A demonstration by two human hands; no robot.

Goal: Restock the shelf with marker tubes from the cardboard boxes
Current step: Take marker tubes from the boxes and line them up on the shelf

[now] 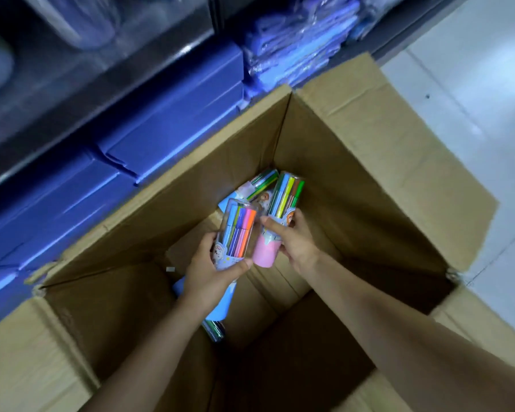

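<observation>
Both my hands reach down into a large open cardboard box (354, 162). My left hand (213, 270) grips a clear marker tube (240, 233) with a blue base, full of coloured markers. My right hand (292, 237) holds a second marker tube (283, 212) with a pink base, right beside the first. Another marker tube (257, 184) lies on the box floor beyond them, and one more tube (214, 330) shows below my left wrist.
A dark shelf (81, 93) runs along the left, stacked with blue boxes (167, 120) and plastic-wrapped blue goods (295, 46). The box flaps (399, 129) stand open on all sides. White tiled floor (482, 84) lies to the right.
</observation>
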